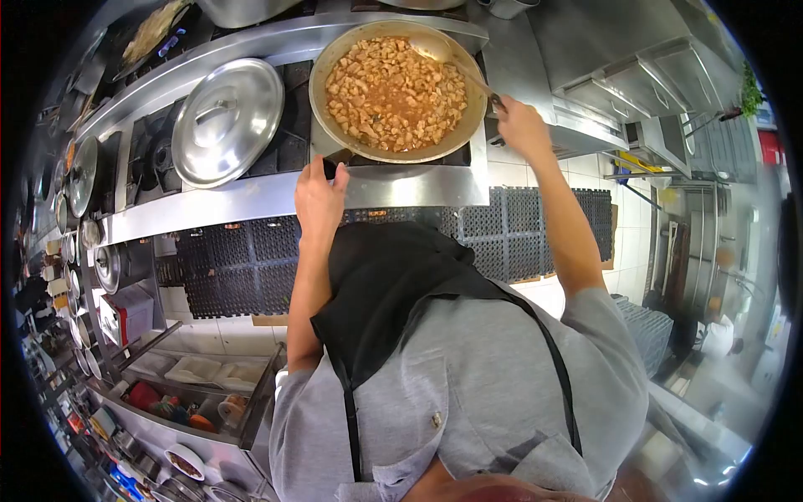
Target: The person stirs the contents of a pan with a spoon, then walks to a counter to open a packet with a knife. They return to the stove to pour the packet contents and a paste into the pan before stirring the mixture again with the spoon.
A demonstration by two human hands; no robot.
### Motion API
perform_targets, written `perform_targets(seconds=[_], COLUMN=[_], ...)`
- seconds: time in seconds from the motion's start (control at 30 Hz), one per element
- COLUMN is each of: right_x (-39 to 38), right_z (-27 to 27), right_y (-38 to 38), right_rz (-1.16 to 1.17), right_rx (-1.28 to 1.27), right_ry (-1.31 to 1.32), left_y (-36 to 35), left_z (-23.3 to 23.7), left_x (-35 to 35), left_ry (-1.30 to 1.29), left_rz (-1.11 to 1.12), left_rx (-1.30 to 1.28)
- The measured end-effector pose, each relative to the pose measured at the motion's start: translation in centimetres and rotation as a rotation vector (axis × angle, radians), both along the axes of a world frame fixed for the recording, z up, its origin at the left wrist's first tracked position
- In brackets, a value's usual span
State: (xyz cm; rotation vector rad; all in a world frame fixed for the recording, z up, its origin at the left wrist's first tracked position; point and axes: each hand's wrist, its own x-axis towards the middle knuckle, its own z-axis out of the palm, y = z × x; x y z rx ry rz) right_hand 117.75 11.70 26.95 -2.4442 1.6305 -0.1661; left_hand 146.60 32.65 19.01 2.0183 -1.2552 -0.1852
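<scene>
A wide, deep frying pan [314, 90] sits on the stove, full of small diced pieces of meat [393, 92] in a reddish-brown sauce. My right hand [524, 127] is closed round the dark end of a large metal spoon [431, 48], whose bowl rests in the food near the pan's far right rim. At the near left side of the pan, my left hand [319, 199] grips the dark pan handle [339, 156], thumb and fingers on either side of it. Part of the handle is hidden by the fingers.
Left of the pan, a big metal lid [227, 121] lies over the burners. The steel stove edge [410, 186] runs in front of me, above black rubber mats [259, 259]. Steel drawers [644, 84] stand at right. Stacked pans and a container drawer [180, 402] are at left.
</scene>
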Motion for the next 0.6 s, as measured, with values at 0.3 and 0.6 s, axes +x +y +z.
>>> perform_targets(seconds=[0.3,0.6], right_x=[1.8,-2.4], right_z=[-4.7,-0.2], right_y=[4.0,2.4], right_rz=[0.149,0.012], right_rx=[0.178,0.091], right_ry=[0.193,0.378], left_y=[0.1,0.3], left_z=[0.2,0.0], left_x=[0.0,0.2], left_ry=[-0.015,0.02], left_rz=[0.003,-0.031], left_rx=[0.011,-0.013])
